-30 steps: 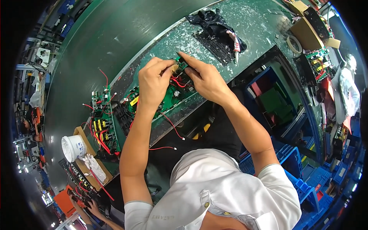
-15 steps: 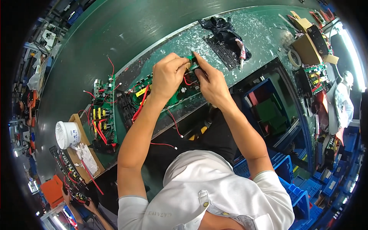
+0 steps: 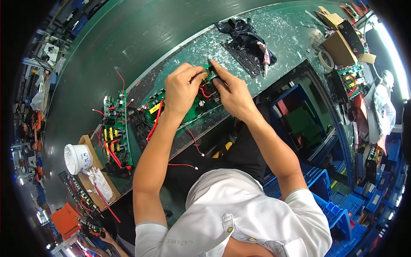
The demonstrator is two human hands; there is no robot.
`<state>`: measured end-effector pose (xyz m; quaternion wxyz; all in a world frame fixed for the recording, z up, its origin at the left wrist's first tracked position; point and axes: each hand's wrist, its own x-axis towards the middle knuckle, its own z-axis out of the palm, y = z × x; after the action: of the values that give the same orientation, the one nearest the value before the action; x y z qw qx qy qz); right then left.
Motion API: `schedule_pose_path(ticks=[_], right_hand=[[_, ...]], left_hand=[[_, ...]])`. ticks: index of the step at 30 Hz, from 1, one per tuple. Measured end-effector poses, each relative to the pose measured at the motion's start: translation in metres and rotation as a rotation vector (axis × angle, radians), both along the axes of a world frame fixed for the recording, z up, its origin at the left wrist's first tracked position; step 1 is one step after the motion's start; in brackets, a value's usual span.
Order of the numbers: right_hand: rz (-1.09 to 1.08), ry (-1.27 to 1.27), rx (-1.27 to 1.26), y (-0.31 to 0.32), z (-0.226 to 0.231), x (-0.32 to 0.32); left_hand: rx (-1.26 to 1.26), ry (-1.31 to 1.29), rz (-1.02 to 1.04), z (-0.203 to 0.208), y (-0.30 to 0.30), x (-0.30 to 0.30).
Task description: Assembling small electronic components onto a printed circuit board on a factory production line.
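A person in a white shirt, seen from above, works with both hands on a green circuit board (image 3: 188,107) that lies on a green desk (image 3: 128,38). The board sits at the near edge of the desk, on a pale, speckled strip of its surface.

The left hand (image 3: 182,90) rests on the middle of the board with fingers curled, pinching a small part at the board's far end. The right hand (image 3: 231,92) is just beside it, on the board's right end, fingers stretched forward and pinching the same small part; the two sets of fingertips touch. What the part is cannot be told.

Red wires (image 3: 188,141) trail from the board toward the person, hanging over the desk edge.

To the left of the board lies a second circuit board (image 3: 114,132), also with red wires. Further left of it stands a white tub (image 3: 78,157) on a cardboard box. Beyond the board, past the hands, lies a black cloth bundle (image 3: 244,34). Well to the right of the board are blue plastic crates (image 3: 329,205).
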<state>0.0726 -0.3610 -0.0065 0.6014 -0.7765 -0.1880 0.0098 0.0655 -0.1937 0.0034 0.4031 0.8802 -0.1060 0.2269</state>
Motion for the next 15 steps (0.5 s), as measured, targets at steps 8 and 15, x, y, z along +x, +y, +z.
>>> schedule_pose_path(ticks=[8, 15], right_hand=[[0.022, 0.069, -0.034, 0.005, 0.005, 0.001], [0.039, 0.136, -0.101, -0.012, 0.006, 0.015]], left_hand=[[0.268, 0.001, -0.001, 0.014, 0.003, 0.003], [0.355, -0.025, 0.106, 0.046, 0.022, -0.036]])
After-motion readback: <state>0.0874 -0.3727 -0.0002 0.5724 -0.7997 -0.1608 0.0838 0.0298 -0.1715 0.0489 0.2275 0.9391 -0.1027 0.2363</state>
